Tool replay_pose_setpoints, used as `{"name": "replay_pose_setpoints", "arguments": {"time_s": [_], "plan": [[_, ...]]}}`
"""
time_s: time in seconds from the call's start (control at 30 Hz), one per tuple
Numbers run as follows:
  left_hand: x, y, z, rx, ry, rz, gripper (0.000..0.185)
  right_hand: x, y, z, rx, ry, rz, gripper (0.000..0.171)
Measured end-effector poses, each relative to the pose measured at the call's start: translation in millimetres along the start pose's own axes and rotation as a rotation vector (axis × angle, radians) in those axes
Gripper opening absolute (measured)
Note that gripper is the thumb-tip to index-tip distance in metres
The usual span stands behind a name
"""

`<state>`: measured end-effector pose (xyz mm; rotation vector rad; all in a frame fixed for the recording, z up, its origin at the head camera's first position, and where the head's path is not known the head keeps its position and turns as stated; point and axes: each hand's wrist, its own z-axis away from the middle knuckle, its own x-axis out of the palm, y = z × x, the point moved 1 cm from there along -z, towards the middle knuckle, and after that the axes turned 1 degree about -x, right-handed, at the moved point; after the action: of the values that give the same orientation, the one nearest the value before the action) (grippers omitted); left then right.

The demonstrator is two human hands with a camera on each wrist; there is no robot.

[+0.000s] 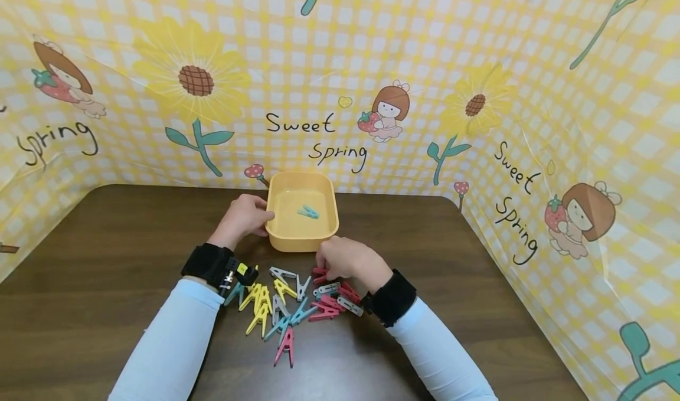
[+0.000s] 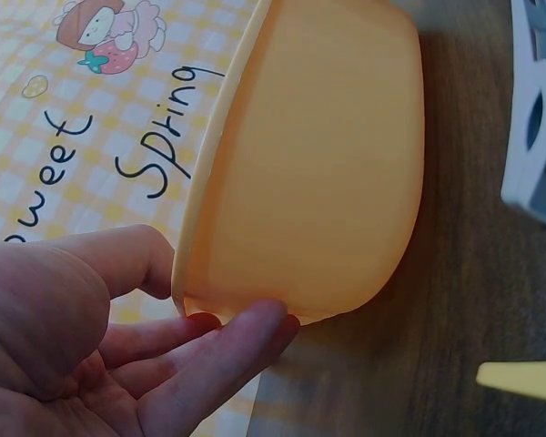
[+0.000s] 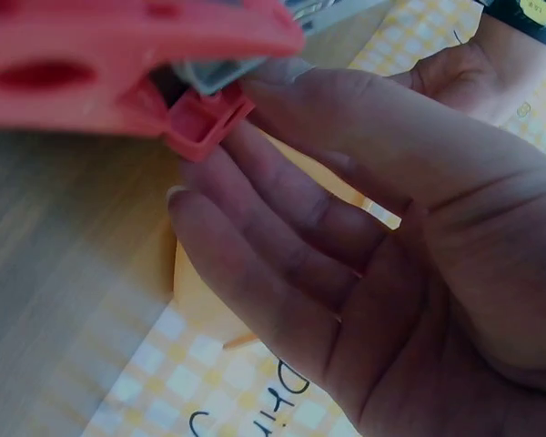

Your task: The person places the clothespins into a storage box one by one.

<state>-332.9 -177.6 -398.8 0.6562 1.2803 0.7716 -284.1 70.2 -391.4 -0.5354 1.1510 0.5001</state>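
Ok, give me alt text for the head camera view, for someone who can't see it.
A person's left hand holds the side of a yellow tub on a dark wooden table, while the right hand reaches into a pile of coloured clothespins in front of it. One teal clothespin lies inside the tub, and a yellow "Sweet Spring" backdrop surrounds the table.
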Motion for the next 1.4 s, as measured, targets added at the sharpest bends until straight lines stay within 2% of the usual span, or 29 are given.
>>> {"name": "replay_pose_setpoints", "arguments": {"time_s": [0.27, 0.4, 0.7, 0.93, 1.17, 1.27, 1.4], "plan": [[-1.9, 0.7, -1.5, -0.019, 0.002, 0.014, 0.048, -7, 9, 1, 0.114, 0.027, -0.022, 0.008], [-1.2, 0.3, -0.9, -0.025, -0.010, 0.013, 0.048, -6, 10, 2, 0.128, 0.028, -0.054, 0.015], [-0.1, -0.2, -1.6, -0.028, 0.003, 0.002, 0.049, 0, 5, -4, 0.081, 0.033, -0.036, 0.030], [0.7, -1.1, -2.7, -0.030, -0.007, 0.011, 0.050, 4, 6, -6, 0.059, 0.034, -0.017, 0.014], [0.7, -0.8, -1.4, -0.031, -0.013, 0.017, 0.050, 1, 6, -2, 0.039, 0.007, -0.015, 0.012], [1.1, -1.0, -0.9, -0.034, -0.016, 0.016, 0.050, -3, 6, 1, -0.001, -0.005, -0.040, 0.012], [0.5, 0.3, -1.2, -0.032, -0.013, 0.015, 0.050, -14, 6, 10, -0.107, -0.011, -0.107, 0.016]]}}
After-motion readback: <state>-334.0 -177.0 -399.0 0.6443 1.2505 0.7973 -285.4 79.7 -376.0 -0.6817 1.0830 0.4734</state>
